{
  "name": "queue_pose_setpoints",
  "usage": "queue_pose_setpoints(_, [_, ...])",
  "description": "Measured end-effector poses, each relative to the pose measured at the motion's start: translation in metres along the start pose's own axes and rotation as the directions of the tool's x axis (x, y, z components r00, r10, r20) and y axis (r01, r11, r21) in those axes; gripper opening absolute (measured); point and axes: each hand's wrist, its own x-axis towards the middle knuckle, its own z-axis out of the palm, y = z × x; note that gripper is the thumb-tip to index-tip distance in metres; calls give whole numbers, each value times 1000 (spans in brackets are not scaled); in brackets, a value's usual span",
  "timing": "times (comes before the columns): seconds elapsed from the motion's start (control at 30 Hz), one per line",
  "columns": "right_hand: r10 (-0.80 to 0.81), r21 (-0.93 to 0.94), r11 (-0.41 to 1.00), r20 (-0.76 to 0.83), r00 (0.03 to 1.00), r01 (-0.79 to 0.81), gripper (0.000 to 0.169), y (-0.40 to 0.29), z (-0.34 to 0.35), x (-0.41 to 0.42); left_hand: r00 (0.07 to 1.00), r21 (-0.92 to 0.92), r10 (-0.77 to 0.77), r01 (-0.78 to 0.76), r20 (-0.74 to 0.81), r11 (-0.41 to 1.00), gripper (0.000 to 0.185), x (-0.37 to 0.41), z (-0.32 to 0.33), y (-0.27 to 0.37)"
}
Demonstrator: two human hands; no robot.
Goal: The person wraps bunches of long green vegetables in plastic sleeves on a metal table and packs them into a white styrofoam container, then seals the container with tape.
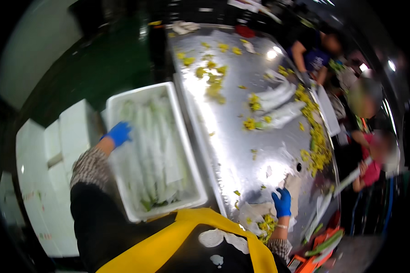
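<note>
My left hand (119, 133), in a blue glove, is over the left edge of a white foam box (188, 163). Long green vegetables in white wrapping (150, 146) lie side by side in that box; blur hides their detail. No object shows in my left hand. On the right, my right hand (283, 202), also blue-gloved, is low over the metal table (225, 136), fingers apart, beside a crumpled pale sheet (294, 191). Just left of its wrist lies a heap of yellow flowers (267, 225). Wrapped bundles (280, 116) with yellow flowers at their ends rest farther up the table.
Stacked white foam boxes (48, 184) stand at the left. Yellow flowers (316, 143) line the table's right edge. Across the table, a co-worker in pink (370, 160) holds a long wrapped vegetable; another person (304, 54) works farther up. An orange crate (307, 262) is at lower right.
</note>
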Motion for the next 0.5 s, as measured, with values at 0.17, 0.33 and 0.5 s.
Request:
queue_pose_setpoints(0.17, [29,209,977,80,996,-45,42,-35,10,89,992,-16,-109,110,69,994,40,-15,3,0])
queue_pose_setpoints(0.33, [437,715,488,296,849,-501,60,-63,59,214,959,-246,-255,220,-124,944,54,-11,-17,31])
queue_pose_setpoints(0.5, [639,758,322,268,722,-567,79,-42,162,316,958,-118,-285,284,12,951,72,-12,14,41])
